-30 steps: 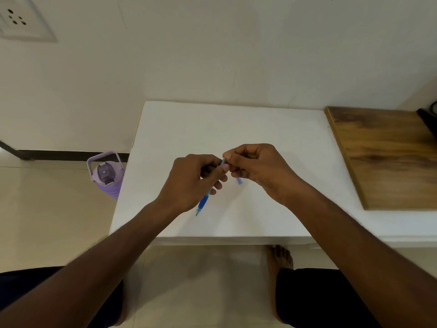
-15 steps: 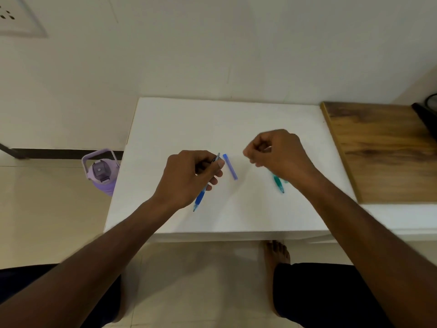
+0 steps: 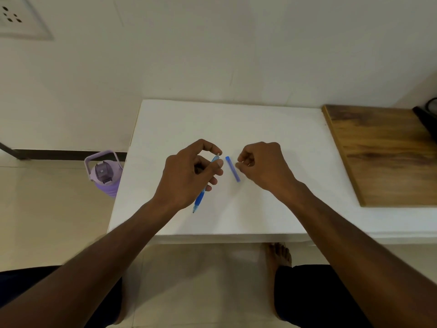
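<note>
My left hand (image 3: 186, 176) grips a blue pen (image 3: 200, 198) over the white table (image 3: 236, 124). The pen's tip points down toward the table's front edge, and its upper end sits between my thumb and forefinger. A short blue stick (image 3: 233, 169) lies flat on the table just right of that hand. My right hand (image 3: 264, 166) hovers beside the stick with its fingers curled. Its fingertips are close to the stick, and I see nothing held in them.
A wooden board (image 3: 383, 152) lies on the counter at the right, with a dark object (image 3: 425, 114) at its far corner. A purple water bottle (image 3: 104, 174) stands on the floor left of the table. A wall rises behind the table; my bare foot (image 3: 279, 254) is below it.
My hands came apart and the blue stick now lies on the table. The right hand swung right, then came back beside the stick. A teal pen seen beneath it earlier is now hidden.
</note>
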Demonstrator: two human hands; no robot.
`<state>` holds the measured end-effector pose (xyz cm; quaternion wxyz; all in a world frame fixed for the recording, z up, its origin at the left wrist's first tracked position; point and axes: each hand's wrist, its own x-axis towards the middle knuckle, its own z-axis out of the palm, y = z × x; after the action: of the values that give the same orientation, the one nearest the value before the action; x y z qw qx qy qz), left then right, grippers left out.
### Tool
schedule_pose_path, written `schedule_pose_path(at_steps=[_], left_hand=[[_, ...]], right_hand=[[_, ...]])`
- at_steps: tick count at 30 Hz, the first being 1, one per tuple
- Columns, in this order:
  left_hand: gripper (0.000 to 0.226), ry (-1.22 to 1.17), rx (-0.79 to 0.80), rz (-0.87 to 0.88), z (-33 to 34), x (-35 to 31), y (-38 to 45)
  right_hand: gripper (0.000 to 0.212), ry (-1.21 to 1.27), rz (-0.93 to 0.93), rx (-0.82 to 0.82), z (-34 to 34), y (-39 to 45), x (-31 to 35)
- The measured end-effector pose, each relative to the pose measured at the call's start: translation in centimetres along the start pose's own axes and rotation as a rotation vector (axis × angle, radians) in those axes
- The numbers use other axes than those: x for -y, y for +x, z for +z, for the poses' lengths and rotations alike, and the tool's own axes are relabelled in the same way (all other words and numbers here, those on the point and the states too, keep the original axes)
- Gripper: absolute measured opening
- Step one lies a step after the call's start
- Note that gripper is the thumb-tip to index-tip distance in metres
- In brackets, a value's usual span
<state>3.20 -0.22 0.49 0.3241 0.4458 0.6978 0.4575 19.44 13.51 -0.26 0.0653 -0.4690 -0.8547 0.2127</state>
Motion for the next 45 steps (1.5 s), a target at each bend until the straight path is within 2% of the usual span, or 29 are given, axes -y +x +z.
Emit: schedule_pose_path(at_steps=[4, 6, 9, 11, 17, 22, 25, 29, 30, 33, 35, 37, 43, 45], left_hand=[[0.021, 0.002, -0.008, -0.008, -0.2, 0.0, 0.1], [0.020, 0.021, -0.022, 0.015, -0.4, 0.1, 0.1], [0.025, 0.047, -0.060, 0.033, -0.9, 0.3, 0.1], [0.027, 0.046, -0.092, 0.037, -1.2, 0.5, 0.1], [0.039, 0.053, -0.102, 0.066, -1.5, 0.8, 0.1], [0.028, 0.062, -0.065, 0.040, -0.7, 0.6, 0.2], [0.016, 0.070, -0.057, 0.048, -0.3, 0.4, 0.4], [0.017, 0.044, -0.045, 0.000, 0.0, 0.7, 0.3], [0.016, 0.037, -0.048, -0.013, 0.1, 0.8, 0.3], [0.014, 0.020, -0.071, -0.034, -0.1, 0.9, 0.4], [0.013, 0.022, -0.083, -0.029, -0.2, 1.0, 0.5], [0.013, 0.031, -0.085, -0.019, -0.2, 1.0, 0.6], [0.013, 0.037, -0.077, -0.019, 0.2, 1.1, 0.5], [0.013, 0.035, -0.075, -0.024, 0.1, 1.1, 0.5]], right_hand=[[0.019, 0.058, -0.034, -0.024, 0.5, 0.4, 2.4], [0.015, 0.276, 0.010, -0.024, 0.2, 0.7, 3.6], [0.015, 0.690, 0.106, 0.109, -0.6, 0.7, 4.8], [0.020, 0.817, 0.120, 0.184, -0.9, 0.4, 5.2], [0.017, 0.870, 0.142, 0.234, -1.2, -0.2, 4.9], [0.010, 0.732, 0.062, 0.167, -1.7, -0.3, 4.3], [0.009, 0.744, 0.059, 0.115, -1.6, -0.5, 3.9], [0.010, 0.811, 0.117, 0.007, -2.9, 0.1, 2.3], [0.009, 0.706, 0.099, 0.010, -3.4, 0.3, 1.6], [0.009, 0.070, 0.026, 0.185, -3.5, 0.2, -0.7], [0.012, -0.134, 0.043, 0.317, -2.4, -0.1, -1.5], [0.013, -0.144, 0.072, 0.347, -1.3, -0.2, -1.7], [0.022, -0.142, 0.121, 0.282, -0.2, 0.4, -2.6], [0.024, -0.125, 0.114, 0.201, -0.4, 0.8, -2.7]])
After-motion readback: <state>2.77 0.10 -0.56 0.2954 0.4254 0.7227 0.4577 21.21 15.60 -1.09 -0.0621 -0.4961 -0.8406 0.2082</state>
